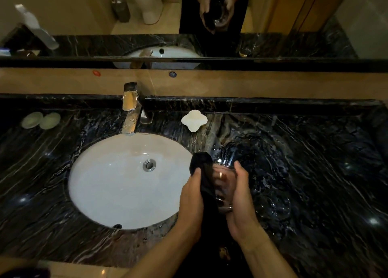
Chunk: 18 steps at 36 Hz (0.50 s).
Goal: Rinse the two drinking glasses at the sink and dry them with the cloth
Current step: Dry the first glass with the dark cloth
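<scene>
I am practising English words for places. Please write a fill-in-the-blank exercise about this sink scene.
1. The left hand holds a ____ cloth.
2. The right hand grips a drinking ____.
3. The faucet stands behind the white ____.
4. No ____ runs from the faucet.

Missing words: black; glass; sink; water

left hand [192,195]: gripping (thumb up) | right hand [241,200]: fingers curled, gripping

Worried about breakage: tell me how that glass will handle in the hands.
The glass looks thin and clear, so probably fragile. The wet-looking counter suggests it may be slippery. The right hand grips it; the cloth likely helps.
</scene>
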Available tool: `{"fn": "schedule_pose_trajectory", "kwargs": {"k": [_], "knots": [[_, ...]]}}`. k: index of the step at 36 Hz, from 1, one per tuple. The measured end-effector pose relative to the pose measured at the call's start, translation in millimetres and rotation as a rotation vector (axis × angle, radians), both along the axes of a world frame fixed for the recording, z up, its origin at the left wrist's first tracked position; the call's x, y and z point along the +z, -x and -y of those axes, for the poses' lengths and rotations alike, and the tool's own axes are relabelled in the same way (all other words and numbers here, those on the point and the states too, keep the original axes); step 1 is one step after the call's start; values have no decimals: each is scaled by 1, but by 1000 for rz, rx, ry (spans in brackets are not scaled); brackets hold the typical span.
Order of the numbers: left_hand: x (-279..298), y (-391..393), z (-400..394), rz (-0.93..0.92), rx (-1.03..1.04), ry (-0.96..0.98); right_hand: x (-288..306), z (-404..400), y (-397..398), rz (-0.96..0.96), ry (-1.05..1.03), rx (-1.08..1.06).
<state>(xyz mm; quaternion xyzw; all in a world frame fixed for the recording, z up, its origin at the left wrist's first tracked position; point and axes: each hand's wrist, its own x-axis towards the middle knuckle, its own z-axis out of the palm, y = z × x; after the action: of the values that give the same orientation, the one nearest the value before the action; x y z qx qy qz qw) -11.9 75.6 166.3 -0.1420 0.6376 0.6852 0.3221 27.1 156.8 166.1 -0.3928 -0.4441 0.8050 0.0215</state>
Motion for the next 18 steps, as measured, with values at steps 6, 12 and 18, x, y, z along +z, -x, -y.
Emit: {"fn": "schedule_pose_trajectory", "kwargs": {"k": [6,12,18], "knots": [[-2,21,2,-61,-26,202,-4,0,-1,12,-210,8],[3,7,3,-538,-193,348,2,5,1,-69,72,-66],[-7,-13,13,-834,-222,321,0,-12,2,-135,216,-48]]}}
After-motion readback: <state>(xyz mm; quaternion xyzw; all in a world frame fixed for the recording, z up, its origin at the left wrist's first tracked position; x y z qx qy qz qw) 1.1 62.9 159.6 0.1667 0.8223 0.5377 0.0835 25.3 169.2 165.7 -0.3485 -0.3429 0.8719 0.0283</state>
